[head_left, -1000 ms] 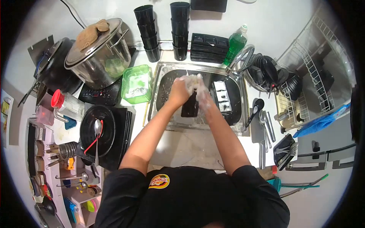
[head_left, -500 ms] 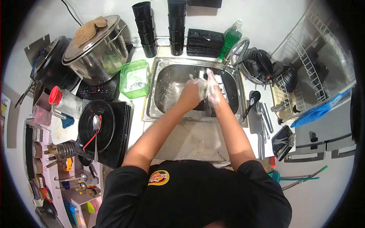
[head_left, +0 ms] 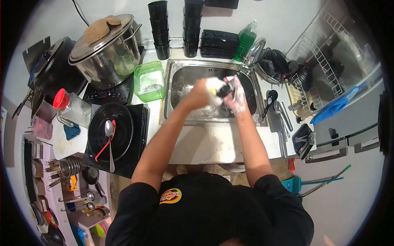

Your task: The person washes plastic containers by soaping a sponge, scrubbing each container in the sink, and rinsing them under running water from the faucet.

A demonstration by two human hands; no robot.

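Head view. Black piece, one, blurred: above the sink, gripped in the right hand's fingers. Sponge, one, foam-covered: above the sink, left hand closed on it. I judge the piece light, stiff, slippery with suds; I would pinch opposite edges.

I could slip a hand over the counter's front edge, between the forearms, as far as the sink, where the left hand and right hand block me; cup stacks, black trays and a green bottle wall its back edge, the faucet its back right corner, the green tub its left edge
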